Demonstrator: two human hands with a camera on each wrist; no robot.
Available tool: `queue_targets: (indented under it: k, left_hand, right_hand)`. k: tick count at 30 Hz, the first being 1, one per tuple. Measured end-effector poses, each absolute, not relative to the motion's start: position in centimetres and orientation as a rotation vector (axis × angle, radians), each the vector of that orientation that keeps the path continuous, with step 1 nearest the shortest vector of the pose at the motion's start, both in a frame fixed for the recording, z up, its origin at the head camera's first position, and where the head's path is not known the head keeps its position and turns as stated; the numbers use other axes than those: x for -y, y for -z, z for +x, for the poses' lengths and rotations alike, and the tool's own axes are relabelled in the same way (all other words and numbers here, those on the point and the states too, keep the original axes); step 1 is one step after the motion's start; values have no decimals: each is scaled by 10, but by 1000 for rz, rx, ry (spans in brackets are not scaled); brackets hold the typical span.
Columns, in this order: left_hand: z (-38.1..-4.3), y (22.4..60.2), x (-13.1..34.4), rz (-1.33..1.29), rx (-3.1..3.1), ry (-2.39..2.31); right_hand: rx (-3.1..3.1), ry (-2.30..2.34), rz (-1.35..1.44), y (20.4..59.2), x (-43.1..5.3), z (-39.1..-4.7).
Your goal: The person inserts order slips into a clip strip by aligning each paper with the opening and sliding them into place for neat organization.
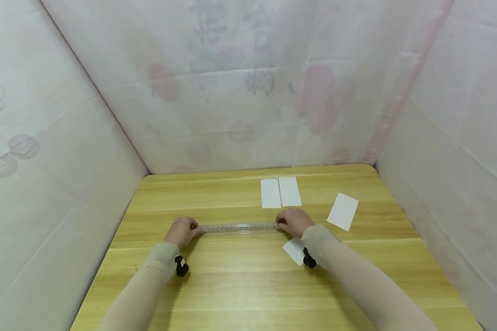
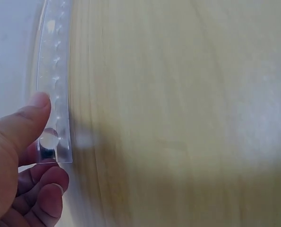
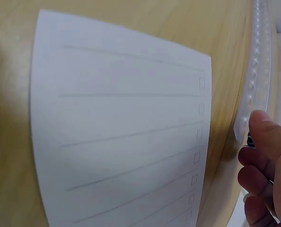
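A long clear plastic strip [image 1: 238, 227] with rows of round bumps along it stretches between both hands, close over the wooden table. My left hand [image 1: 182, 231] pinches its left end. In the left wrist view the thumb presses on the face of the strip [image 2: 60, 87], near its square-cut end, with fingers curled beneath. The other end is gripped by my right hand [image 1: 296, 221]; the right wrist view shows that thumb [image 3: 268, 130] on the strip and the fingers curled. Close to the right wrist lies a white card [image 3: 121, 118] printed with lines and small checkboxes, partly covered by the forearm in the head view.
Two white cards, a left one [image 1: 271, 193] and a right one [image 1: 290, 191], lie side by side beyond the strip. Another white card [image 1: 343, 211] lies tilted farther right. Pale printed cloth walls [image 1: 240, 92] enclose the table [image 1: 232, 285] at the back and sides.
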State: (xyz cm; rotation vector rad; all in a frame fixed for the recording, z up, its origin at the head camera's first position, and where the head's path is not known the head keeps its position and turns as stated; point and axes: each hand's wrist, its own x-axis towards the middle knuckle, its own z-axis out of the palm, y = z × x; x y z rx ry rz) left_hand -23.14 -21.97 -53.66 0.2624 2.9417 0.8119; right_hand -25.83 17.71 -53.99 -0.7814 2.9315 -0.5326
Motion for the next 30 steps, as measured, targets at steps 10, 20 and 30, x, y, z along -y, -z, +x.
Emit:
queue_targets:
  k: [10, 20, 30]
  left_hand:
    - [-237, 537, 191, 310, -2972, -802]
    - [-246, 536, 166, 337, -2981, -768]
    - [-255, 532, 147, 276, -2965, -788]
  right_hand:
    - [-2946, 531, -760, 539, -204, -261]
    - [-2954, 512, -685, 535, -227, -264]
    - [-2931, 506, -598, 529, -240, -273]
